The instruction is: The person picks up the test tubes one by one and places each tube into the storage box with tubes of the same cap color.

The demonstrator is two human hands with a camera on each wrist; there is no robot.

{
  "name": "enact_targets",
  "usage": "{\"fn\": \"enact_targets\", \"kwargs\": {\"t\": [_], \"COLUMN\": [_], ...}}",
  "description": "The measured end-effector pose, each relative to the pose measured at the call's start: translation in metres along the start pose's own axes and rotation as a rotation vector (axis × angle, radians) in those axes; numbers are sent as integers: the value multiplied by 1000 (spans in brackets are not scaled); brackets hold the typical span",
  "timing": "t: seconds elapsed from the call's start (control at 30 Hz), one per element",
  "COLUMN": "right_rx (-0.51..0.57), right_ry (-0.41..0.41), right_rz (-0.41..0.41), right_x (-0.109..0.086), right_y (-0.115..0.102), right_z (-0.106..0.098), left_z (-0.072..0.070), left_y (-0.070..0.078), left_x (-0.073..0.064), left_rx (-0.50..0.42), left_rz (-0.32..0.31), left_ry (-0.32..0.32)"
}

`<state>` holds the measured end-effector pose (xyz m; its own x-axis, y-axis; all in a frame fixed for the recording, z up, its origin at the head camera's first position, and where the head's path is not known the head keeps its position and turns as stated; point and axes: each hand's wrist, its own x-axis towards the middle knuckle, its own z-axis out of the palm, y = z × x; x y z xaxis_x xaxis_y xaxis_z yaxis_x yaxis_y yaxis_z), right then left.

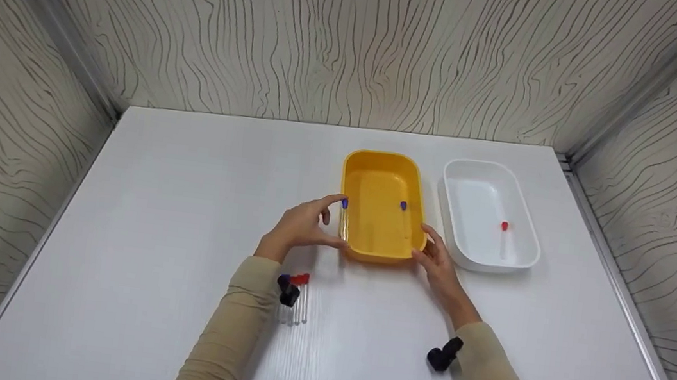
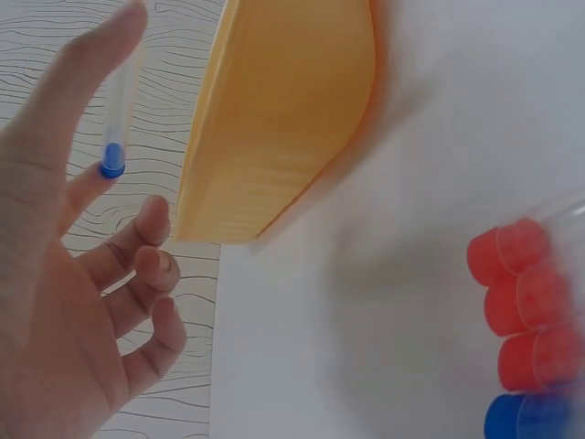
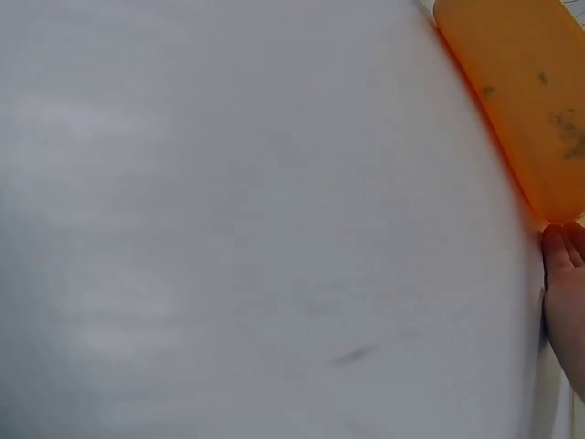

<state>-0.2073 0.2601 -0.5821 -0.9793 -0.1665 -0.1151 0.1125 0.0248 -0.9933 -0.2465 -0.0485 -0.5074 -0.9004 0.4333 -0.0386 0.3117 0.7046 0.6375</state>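
My left hand pinches a blue-capped test tube lengthwise, index finger at the cap and thumb at the other end. The tube overlaps the left rim of the yellow tray in the head view. In the left wrist view, the tube spans the gap between thumb and finger, and the other fingers curl loosely. My right hand holds the tray's near right corner, thumb in front and fingers along the side. Another blue-capped tube lies inside the tray.
Right of the yellow tray stands a white tray with a red-capped tube in it. Several tubes with red caps and a blue cap lie side by side on the white table, close to my left forearm.
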Motion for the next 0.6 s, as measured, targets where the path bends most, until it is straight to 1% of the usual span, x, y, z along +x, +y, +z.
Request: {"fn": "enact_targets", "kwargs": {"t": [0.23,0.33,0.47,0.53,0.6], "right_rx": [-1,5,2,7,17], "right_ry": [1,4,7,9,7], "right_rz": [5,0,0,-1,-8], "right_x": [1,0,0,-1,-1], "right_y": [0,0,-1,-1,-1], "right_z": [-1,-1,0,1,1], "left_z": [2,3,6,7,9], "left_y": [1,1,0,-1,-2], "left_x": [13,18,23,25,26], "left_rx": [-27,-34,-28,-30,-34], "left_rz": [-130,-165,-184,-183,-167], "left_ry": [-75,-100,-124,-127,-126]}}
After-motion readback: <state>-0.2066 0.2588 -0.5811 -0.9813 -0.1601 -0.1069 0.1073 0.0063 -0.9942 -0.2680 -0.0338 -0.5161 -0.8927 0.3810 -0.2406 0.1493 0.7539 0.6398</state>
